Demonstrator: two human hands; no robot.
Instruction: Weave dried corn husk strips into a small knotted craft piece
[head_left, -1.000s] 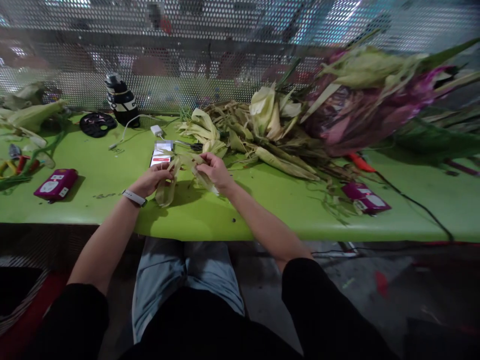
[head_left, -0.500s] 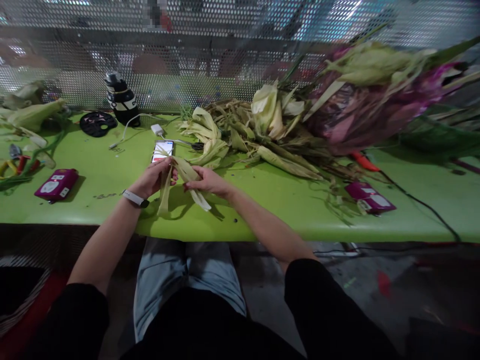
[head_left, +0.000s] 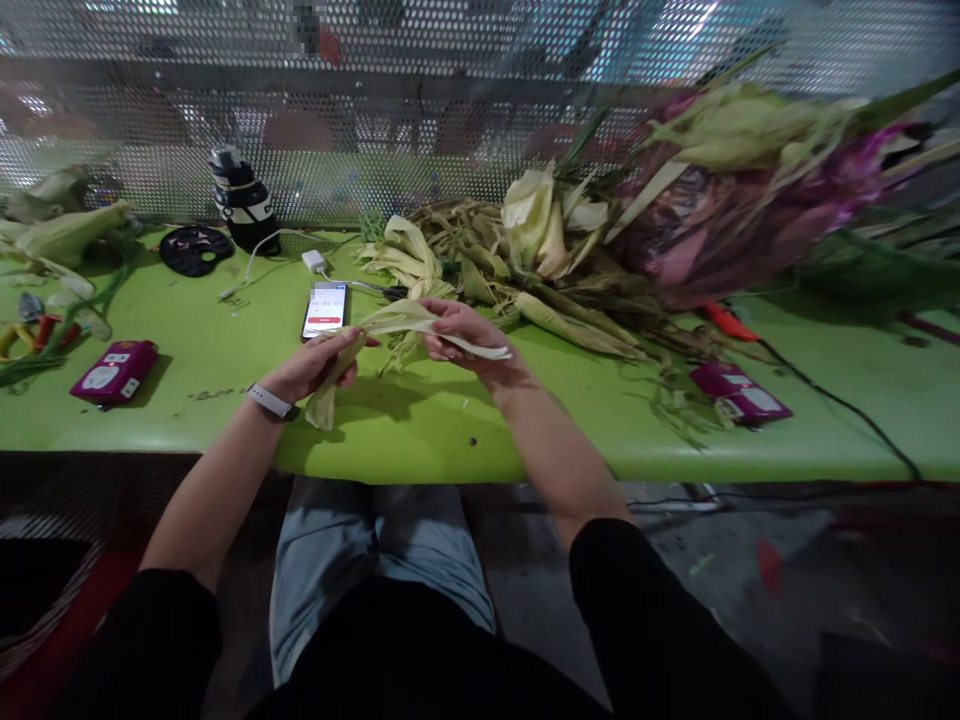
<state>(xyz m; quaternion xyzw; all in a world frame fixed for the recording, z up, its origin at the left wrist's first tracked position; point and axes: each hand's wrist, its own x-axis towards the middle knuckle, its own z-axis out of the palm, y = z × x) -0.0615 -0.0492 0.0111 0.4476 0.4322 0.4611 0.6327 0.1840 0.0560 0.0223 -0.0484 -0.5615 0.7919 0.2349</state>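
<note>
Pale strips of corn husk stretch between my two hands above the green table. My left hand, with a watch on the wrist, is closed on one end, and a loose piece hangs down below it. At the other end my right hand pinches the husk, a whitish tip sticking out to the right past the fingers. Just behind my left hand lies a lit phone. A heap of corn husks spreads behind my right hand.
A dark bottle and a black disc stand by the perforated screen. Purple boxes lie left and right. Pliers rest at far left. A pinkish bag bulges at right, near a black cord.
My right hand has moved right and slightly away from me, drawing the husk out sideways. My left hand stays nearly in place, and more of the phone now shows.
</note>
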